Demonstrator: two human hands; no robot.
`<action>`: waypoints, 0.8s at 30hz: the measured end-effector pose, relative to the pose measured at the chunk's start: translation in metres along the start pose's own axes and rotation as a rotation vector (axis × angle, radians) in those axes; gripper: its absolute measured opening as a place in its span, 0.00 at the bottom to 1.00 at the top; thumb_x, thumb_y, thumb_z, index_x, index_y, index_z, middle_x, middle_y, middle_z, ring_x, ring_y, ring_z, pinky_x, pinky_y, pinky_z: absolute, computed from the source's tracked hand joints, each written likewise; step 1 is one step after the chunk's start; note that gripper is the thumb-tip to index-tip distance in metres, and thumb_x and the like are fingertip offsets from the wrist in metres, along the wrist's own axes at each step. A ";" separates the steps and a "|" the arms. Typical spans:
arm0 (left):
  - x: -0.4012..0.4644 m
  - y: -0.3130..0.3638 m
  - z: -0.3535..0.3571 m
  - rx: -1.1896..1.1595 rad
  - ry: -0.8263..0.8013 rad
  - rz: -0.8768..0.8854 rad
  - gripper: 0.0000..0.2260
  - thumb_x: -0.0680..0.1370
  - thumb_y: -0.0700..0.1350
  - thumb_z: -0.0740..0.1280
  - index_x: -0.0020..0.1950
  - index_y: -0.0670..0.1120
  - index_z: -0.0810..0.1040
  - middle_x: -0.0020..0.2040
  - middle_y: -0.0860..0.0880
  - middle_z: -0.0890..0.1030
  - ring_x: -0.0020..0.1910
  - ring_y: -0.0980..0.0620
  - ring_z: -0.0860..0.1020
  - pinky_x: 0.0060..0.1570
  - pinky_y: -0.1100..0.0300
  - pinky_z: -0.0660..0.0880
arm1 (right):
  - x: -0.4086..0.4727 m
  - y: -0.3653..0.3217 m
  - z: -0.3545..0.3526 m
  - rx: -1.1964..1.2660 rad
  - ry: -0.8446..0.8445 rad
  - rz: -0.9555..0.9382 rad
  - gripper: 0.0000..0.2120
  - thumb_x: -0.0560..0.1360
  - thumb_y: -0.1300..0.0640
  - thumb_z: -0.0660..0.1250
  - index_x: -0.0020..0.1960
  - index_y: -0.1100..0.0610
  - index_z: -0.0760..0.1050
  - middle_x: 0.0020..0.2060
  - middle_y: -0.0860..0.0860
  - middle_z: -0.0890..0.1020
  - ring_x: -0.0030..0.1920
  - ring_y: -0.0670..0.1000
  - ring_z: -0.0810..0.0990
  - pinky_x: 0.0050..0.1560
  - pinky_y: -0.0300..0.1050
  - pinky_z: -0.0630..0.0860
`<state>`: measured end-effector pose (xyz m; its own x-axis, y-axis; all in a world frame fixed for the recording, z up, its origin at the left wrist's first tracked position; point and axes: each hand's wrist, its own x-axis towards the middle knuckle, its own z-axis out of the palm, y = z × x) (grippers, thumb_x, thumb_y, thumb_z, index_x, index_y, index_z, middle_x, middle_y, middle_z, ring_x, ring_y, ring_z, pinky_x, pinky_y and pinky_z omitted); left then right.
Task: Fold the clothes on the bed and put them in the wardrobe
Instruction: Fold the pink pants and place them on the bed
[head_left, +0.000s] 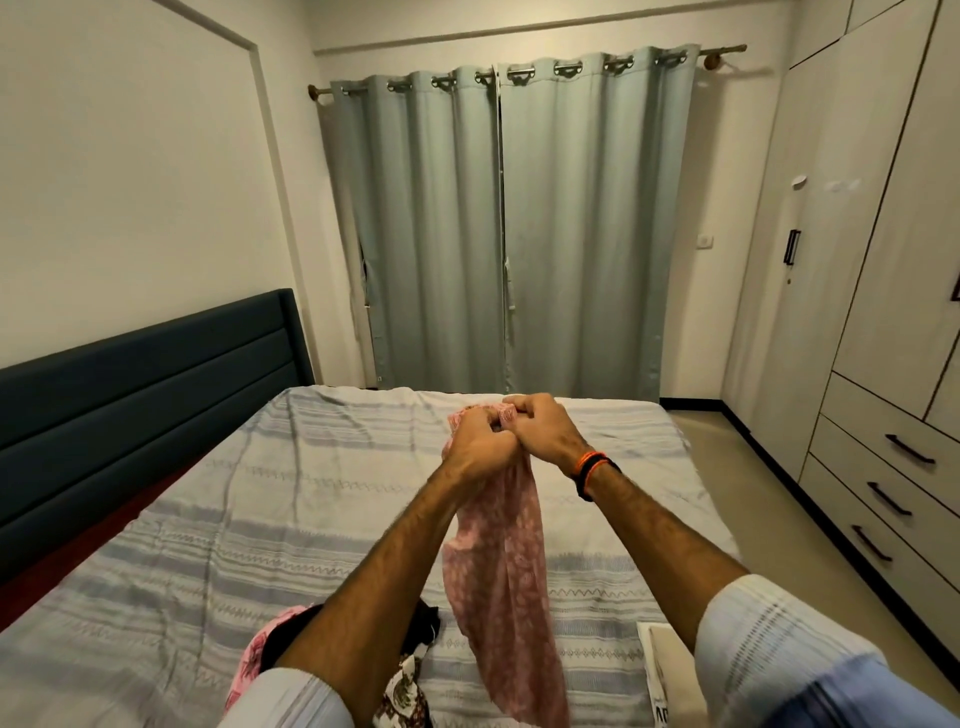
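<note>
**Over the bed, folding barely begun: one garment in hand, pile waiting, wardrobe shut**

Beyond and to the right of the fingers, wardrobe (852, 218) stands along the wall, doors and drawers all closed, nothing visibly put away yet. Below the fingers, bed (218, 509) with striped grey cover spreads wide; no folded stack is plainly visible on it. A flat white item (662, 660) lies nearer the body than the fingers, on the right; cannot tell whether it is clothing.

Hanging straight down from the fingers, pink patterned garment (501, 561) dangles above the cover, its lower end near the frame bottom, unfolded, bunched at the top. Nearer the body and left of the fingers, pile of unfolded clothes (410, 660) sits on the bed: pink, black and printed pieces, partly hidden by the left forearm.

Left hand (475, 441) and right hand (543, 431) touch each other, fingers of both curled tight and clamped on the garment's top edge, held up well above the bed.

Judgement: early stage. Likely finding the edge or corners before the first fold. Left to do: fold this piece, fold the pile, open the wardrobe, place everything.
</note>
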<state>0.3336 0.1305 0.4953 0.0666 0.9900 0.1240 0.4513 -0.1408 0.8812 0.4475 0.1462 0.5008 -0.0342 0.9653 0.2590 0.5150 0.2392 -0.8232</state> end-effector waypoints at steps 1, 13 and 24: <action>-0.001 0.000 -0.002 -0.012 -0.044 -0.009 0.19 0.65 0.45 0.61 0.54 0.49 0.81 0.48 0.47 0.84 0.50 0.46 0.82 0.52 0.46 0.81 | 0.000 0.002 0.001 -0.029 -0.003 -0.002 0.09 0.74 0.61 0.66 0.49 0.57 0.84 0.42 0.53 0.86 0.44 0.52 0.82 0.46 0.45 0.79; -0.016 0.000 -0.016 -0.343 -0.211 -0.004 0.23 0.73 0.23 0.57 0.60 0.42 0.79 0.57 0.42 0.81 0.56 0.46 0.80 0.57 0.51 0.80 | -0.001 0.006 0.012 -0.055 0.143 -0.078 0.08 0.70 0.62 0.69 0.46 0.57 0.85 0.39 0.50 0.85 0.41 0.50 0.81 0.33 0.26 0.70; 0.017 -0.051 -0.042 -0.365 0.067 -0.149 0.45 0.54 0.55 0.85 0.66 0.44 0.72 0.61 0.48 0.79 0.58 0.48 0.78 0.61 0.48 0.77 | 0.003 0.011 -0.029 0.461 -0.045 -0.052 0.11 0.75 0.70 0.68 0.52 0.57 0.82 0.46 0.54 0.85 0.46 0.50 0.83 0.50 0.43 0.81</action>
<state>0.2739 0.1547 0.4717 -0.0388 0.9992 0.0016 0.1047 0.0025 0.9945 0.4782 0.1489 0.5072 -0.0920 0.9519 0.2924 0.0778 0.2996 -0.9509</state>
